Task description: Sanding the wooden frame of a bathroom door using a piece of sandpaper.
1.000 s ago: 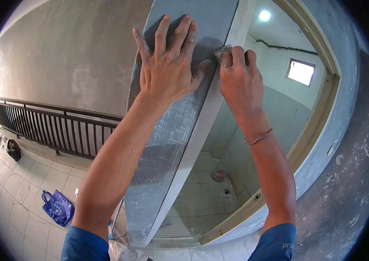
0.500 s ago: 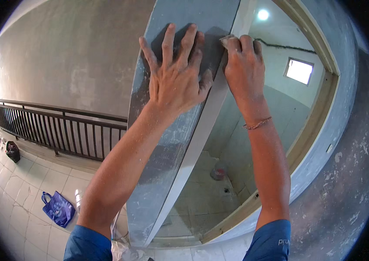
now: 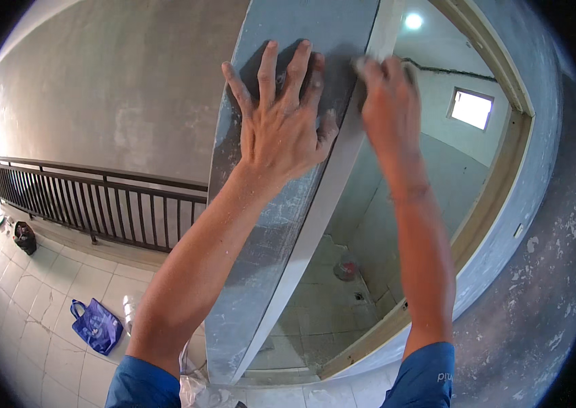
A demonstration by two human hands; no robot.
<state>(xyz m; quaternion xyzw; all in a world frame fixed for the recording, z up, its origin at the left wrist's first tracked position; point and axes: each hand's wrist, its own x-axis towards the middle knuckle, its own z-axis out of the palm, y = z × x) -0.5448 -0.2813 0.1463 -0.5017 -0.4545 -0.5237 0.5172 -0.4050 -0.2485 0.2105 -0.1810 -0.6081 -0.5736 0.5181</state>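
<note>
My left hand [image 3: 284, 129] lies with spread fingers against a tall grey panel [image 3: 260, 272] dusted with pale marks. Its thumb reaches to the panel's right side. Closed at the top of the panel's narrow pale edge [image 3: 308, 234], my right hand [image 3: 393, 102] is smeared by motion. Between its thumb and fingers is a small pale folded piece [image 3: 360, 64], possibly sandpaper, pressed at the corner where the panel meets that edge. Most of the piece is hidden by the fingers.
Right of the panel, a doorway with a wooden frame [image 3: 498, 177] opens on a tiled room holding a clear plastic container [image 3: 345, 268]. A dark railing [image 3: 97, 197] runs along the left. On the floor tiles lie a blue bag [image 3: 97, 328] and a black bag [image 3: 25, 238].
My right hand has shifted slightly rightward and is now blurred, still at the panel's edge. My left hand stays flat on the panel. The whole view has shifted a little.
</note>
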